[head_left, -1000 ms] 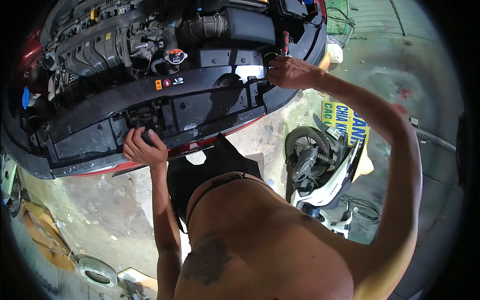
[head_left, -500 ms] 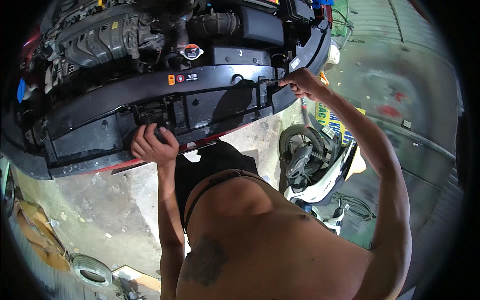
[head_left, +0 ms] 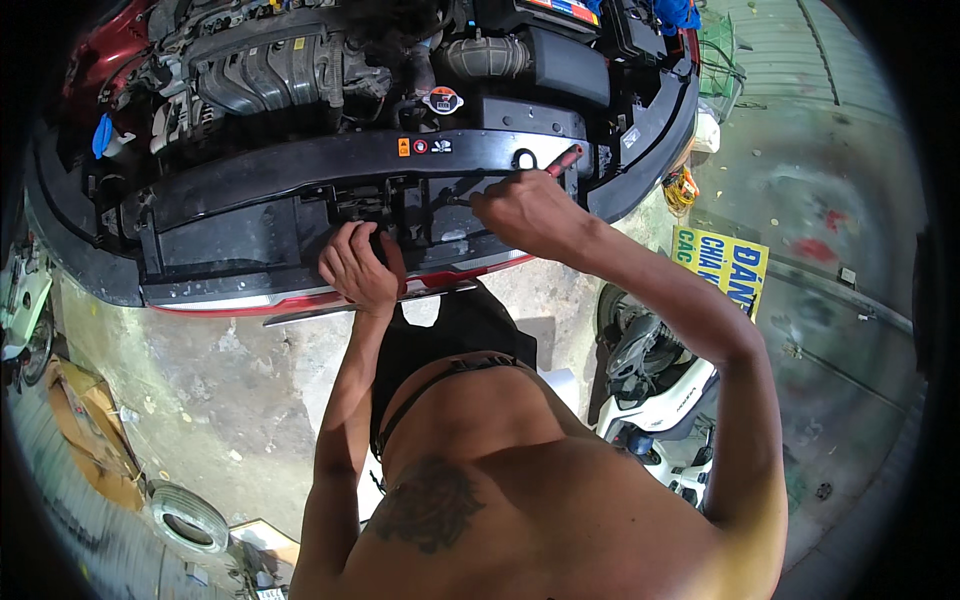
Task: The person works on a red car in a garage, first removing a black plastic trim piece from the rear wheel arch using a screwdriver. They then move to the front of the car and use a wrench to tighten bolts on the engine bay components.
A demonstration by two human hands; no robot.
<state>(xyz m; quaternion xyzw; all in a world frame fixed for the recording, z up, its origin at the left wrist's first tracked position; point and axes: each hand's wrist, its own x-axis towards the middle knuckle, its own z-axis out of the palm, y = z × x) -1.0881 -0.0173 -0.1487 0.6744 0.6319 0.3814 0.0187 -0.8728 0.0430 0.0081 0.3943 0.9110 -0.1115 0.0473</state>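
Note:
My right hand (head_left: 535,212) is closed round a red-handled tool (head_left: 565,160). The handle pokes out up and right of the fist, and a thin dark shaft points left toward the hood latch (head_left: 365,205). The fist hovers over the right part of the black front panel (head_left: 225,240) of a red car. Just below the latch, at the panel's front edge, my left hand (head_left: 362,268) has its fingers curled and thumb raised around something dark, mostly hidden by the fingers.
Behind the panel lie the engine (head_left: 265,80), the radiator cap (head_left: 442,100) and a black air box (head_left: 570,72). A white motorbike (head_left: 660,400) stands to the right by a yellow sign (head_left: 720,265). At lower left are cardboard (head_left: 90,430) and a tyre (head_left: 190,518).
My right hand has moved left along the panel with the tool, whose handle now points up and right instead of down. My left hand stays near the latch. The whole view has shifted.

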